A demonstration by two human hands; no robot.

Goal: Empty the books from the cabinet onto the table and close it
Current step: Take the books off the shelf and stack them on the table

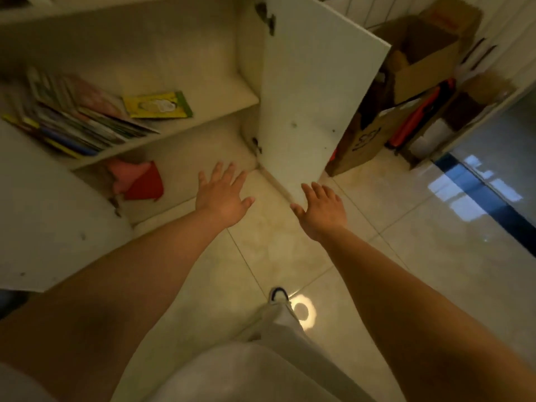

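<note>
Both hands, left hand (222, 198) and right hand (322, 210), spread fingers, holding nothing, before the cabinet (203, 91).

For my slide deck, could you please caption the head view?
Both open hands, left hand and right hand, reach toward open white cabinet with leaning colourful books.

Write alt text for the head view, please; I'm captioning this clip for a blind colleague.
Two bare open hands, left hand and right hand, reach toward an open white cabinet holding nothing. Leaning books and a yellow book sit on its middle shelf, red and pink items below; the door stands open beside cardboard boxes.
</note>
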